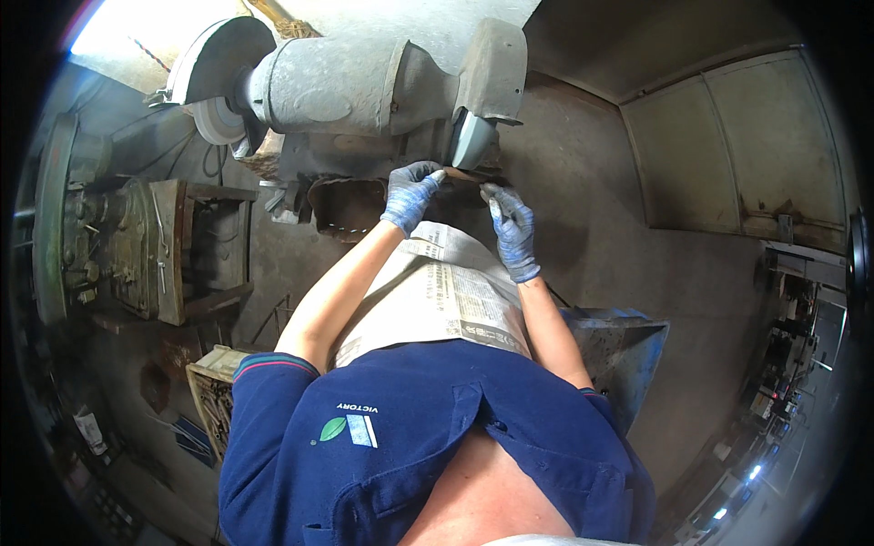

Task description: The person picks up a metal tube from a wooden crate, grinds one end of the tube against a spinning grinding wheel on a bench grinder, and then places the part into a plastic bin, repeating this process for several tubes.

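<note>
A grey bench grinder (332, 86) stands in front of me, with a pale grinding wheel (474, 138) showing below its right guard. Just under that wheel, a thin brownish strip (464, 176) spans the gap between my hands; its exact kind is too small to tell. My left hand (412, 193), in a blue and grey glove, pinches the strip's left end. Gloved the same way, my right hand (513, 223) has its fingers closed at the right end. Whether the strip touches the wheel, I cannot tell. Newspaper (437, 291) covers my lap.
A second, white wheel (217, 121) sits at the grinder's left end. Below the grinder is a rusty open metal holder (350, 205). An old machine (127, 246) stands left, a blue metal bin (628, 350) near right, and a crate of metal pieces (211, 387) near left.
</note>
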A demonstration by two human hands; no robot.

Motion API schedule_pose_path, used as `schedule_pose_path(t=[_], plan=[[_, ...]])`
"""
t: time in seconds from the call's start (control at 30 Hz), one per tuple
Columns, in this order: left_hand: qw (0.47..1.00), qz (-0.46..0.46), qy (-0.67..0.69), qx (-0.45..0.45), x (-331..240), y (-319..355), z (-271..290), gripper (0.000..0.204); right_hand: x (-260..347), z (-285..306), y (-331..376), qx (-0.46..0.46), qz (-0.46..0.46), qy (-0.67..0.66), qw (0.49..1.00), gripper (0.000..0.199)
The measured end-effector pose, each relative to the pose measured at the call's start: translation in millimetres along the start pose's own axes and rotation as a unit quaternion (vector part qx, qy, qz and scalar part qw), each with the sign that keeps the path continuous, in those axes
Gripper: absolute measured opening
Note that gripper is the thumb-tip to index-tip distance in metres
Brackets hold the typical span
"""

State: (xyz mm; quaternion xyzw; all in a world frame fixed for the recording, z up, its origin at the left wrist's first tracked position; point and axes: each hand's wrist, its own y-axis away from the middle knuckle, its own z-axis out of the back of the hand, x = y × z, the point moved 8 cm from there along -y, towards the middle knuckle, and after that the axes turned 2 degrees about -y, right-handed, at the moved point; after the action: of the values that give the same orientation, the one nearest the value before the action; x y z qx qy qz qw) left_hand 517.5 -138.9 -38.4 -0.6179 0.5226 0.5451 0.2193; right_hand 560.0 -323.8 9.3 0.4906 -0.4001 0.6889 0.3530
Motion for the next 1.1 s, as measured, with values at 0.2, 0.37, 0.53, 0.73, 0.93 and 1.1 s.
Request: schedule_pose_path(t=[0.2,0.37,0.53,0.73,0.93,1.1], plan=[[0.998,-0.015,-0.042,-0.038,-4.3,-4.7,32.7,0.008,0.5,-28.4,-4.6,0.012,0.014,-0.031,0.999,0.02],[0.998,-0.018,-0.042,-0.04,-4.3,-6.1,41.5,0.005,-3.5,-35.6,-7.2,0.021,-0.016,-0.046,0.999,0.02],[0.996,-0.003,-0.089,-0.023,-0.6,-8.4,12.7,0.008,-36.1,-11.4,1.9,-0.015,-0.103,-0.135,0.985,0.019],[0.995,0.002,-0.095,-0.03,9.3,-14.2,10.2,0.009,-51.3,-5.7,-2.2,-0.019,-0.123,-0.147,0.981,0.016],[0.995,-0.001,-0.086,-0.05,-3.5,-11.5,39.3,0.01,-43.0,-41.4,-7.3,0.021,-0.119,-0.214,0.969,0.024],[0.995,-0.063,-0.074,-0.035,-21.8,10.3,47.0,0.011,-27.9,-48.6,-2.1,0.031,-0.083,-0.241,0.967,0.023]])
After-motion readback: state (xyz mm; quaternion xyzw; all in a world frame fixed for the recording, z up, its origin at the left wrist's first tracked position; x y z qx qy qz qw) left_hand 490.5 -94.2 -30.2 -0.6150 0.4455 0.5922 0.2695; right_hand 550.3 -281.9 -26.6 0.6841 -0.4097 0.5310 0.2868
